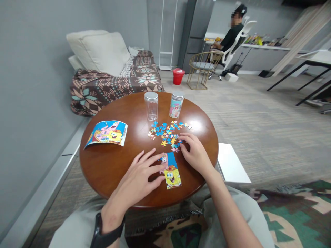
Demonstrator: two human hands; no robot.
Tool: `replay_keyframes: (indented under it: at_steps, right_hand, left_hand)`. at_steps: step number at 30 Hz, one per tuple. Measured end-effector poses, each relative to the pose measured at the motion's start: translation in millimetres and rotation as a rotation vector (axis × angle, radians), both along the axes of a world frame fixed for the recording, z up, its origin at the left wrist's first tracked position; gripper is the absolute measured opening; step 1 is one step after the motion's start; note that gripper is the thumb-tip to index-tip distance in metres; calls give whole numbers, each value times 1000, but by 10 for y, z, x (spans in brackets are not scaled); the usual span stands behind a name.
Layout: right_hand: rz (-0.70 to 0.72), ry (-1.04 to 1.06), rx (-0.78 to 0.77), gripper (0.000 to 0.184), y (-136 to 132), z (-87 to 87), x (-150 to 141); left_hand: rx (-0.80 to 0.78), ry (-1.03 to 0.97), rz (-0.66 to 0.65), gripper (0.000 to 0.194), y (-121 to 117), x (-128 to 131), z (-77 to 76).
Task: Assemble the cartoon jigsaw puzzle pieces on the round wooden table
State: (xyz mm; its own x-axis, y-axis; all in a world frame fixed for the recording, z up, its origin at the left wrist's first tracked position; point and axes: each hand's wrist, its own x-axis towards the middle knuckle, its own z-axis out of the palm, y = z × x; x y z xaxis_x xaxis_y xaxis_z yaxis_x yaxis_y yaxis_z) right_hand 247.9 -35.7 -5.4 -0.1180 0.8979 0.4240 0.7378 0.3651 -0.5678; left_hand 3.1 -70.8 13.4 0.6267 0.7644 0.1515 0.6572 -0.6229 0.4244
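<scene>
A partly assembled jigsaw puzzle [172,176] with a yellow cartoon face and a pink figure lies near the front of the round brown table [116,175]. My left hand [139,174] is spread flat beside it, fingertips resting at its left edge and covering a bit of the pink part. Beyond it, several loose puzzle pieces [161,128] are scattered in a pile. At the right side of this pile, my right hand [193,151] has its thumb and fingers apart, fingertips near the pieces. Whether it touches one, I cannot tell.
A clear lidded jar [151,106] and a jar with a cartoon label [176,106] stand behind the pieces. A curled picture sheet [108,132] lies at the table's left. Beyond are a patterned sofa [144,74], a red bin [178,76] and a seated person [231,36].
</scene>
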Motion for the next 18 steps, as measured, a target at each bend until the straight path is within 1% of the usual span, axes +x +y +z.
replay_keyframes:
  at_steps: [3,5,11,16,18]
  right_hand:
    - [65,-9,-5,21,-26,37,-19]
    - [90,-25,-13,19,-31,33,-22]
    - [60,-7,-13,19,7,-28,1]
    - [47,-33,23,24,-15,-17,-2]
    - [44,-50,20,22,-26,-18,-6]
  left_hand:
    - [-5,-11,20,30,-2,1,6]
    - [-7,-14,31,29,0,1,2]
    - [-21,-24,78,41,15,-2,-33]
    - [-58,-4,84,36,16,8,-28]
    - [-63,1,85,36,10,12,-21]
